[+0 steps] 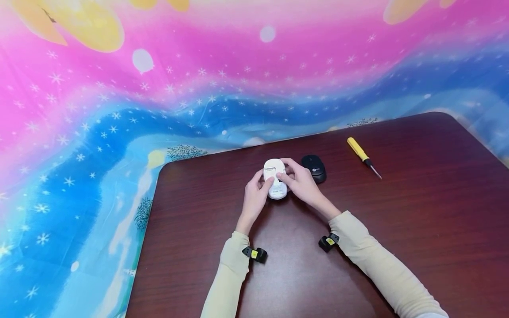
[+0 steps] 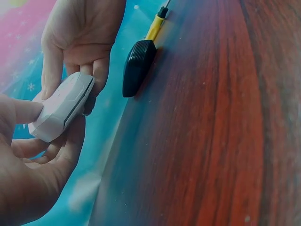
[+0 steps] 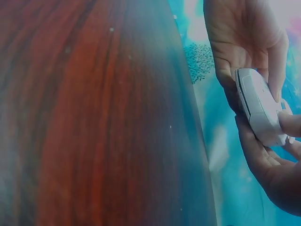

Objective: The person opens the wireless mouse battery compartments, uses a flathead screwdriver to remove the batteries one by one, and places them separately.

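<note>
Over a dark wooden table (image 1: pixel 187 229), a left hand (image 1: pixel 256 195) and right hand (image 1: pixel 305 184) grip an upturned white mouse (image 1: pixel 275 168).
Fingers curl round its sides, thumbs atop, apparently to steady the exposed underside; a black mouse (image 1: pixel 313 166) sits nearby, a yellow-handled screwdriver (image 1: pixel 359 152) farther right, likely set aside.

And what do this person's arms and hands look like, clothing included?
The left arm's long, pale cream fabric sleeve and the right arm's matching cream sleeve are plain, creased near the wrists. A small black and yellow device sits at the left wrist, a matching device at the right. The left hand and right hand are ungloved.
</note>
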A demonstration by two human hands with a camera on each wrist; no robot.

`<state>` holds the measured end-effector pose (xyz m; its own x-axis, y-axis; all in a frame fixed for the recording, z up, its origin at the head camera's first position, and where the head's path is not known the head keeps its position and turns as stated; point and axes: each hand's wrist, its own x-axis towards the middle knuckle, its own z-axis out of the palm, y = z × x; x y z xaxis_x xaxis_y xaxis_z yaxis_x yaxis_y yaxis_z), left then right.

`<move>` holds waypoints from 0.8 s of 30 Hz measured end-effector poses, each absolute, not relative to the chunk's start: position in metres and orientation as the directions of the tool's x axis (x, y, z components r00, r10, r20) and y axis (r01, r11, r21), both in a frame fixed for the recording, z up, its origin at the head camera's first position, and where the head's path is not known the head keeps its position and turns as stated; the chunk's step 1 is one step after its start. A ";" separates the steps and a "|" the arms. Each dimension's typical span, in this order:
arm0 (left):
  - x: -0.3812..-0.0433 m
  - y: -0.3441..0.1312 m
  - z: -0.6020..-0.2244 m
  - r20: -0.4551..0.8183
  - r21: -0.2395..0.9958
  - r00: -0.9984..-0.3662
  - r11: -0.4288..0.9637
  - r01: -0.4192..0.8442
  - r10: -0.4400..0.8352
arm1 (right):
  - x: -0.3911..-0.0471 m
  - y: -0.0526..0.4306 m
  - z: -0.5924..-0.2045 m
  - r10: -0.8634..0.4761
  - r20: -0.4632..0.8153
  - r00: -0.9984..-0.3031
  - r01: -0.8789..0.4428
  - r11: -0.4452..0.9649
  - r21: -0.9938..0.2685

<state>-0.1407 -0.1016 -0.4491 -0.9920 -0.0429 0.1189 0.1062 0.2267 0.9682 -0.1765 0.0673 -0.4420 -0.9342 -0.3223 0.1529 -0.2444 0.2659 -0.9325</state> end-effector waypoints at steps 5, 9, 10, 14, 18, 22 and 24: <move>-0.141 -0.100 -0.451 0.108 0.971 -0.993 0.220 0.095 -0.050 | -0.177 0.066 -0.441 -0.272 0.165 -0.948 -0.246 0.297 -0.923; -0.141 -0.100 -0.452 0.100 0.975 -0.994 0.205 0.088 -0.053 | -0.179 0.065 -0.440 -0.203 0.175 -0.963 -0.222 0.242 -0.944; -0.141 -0.099 -0.453 0.099 0.976 -0.994 0.200 0.087 -0.053 | -0.179 0.065 -0.439 -0.179 0.175 -0.968 -0.212 0.216 -0.953; -0.140 -0.100 -0.453 0.095 0.979 -0.994 0.184 0.084 -0.055 | -0.182 0.066 -0.434 -0.065 0.153 -0.986 -0.158 0.093 -0.983; -0.140 -0.101 -0.454 0.090 0.981 -0.994 0.180 0.077 -0.063 | -0.186 0.068 -0.432 -0.011 0.114 -0.993 -0.113 -0.060 -0.992; -0.142 -0.103 -0.457 0.078 0.981 -0.994 0.184 0.062 -0.079 | -0.189 0.072 -0.434 0.001 0.075 -0.997 -0.074 -0.167 -0.983; -0.143 -0.103 -0.459 0.074 0.982 -0.993 0.179 0.058 -0.088 | -0.190 0.074 -0.436 -0.003 0.057 -0.998 -0.056 -0.185 -0.981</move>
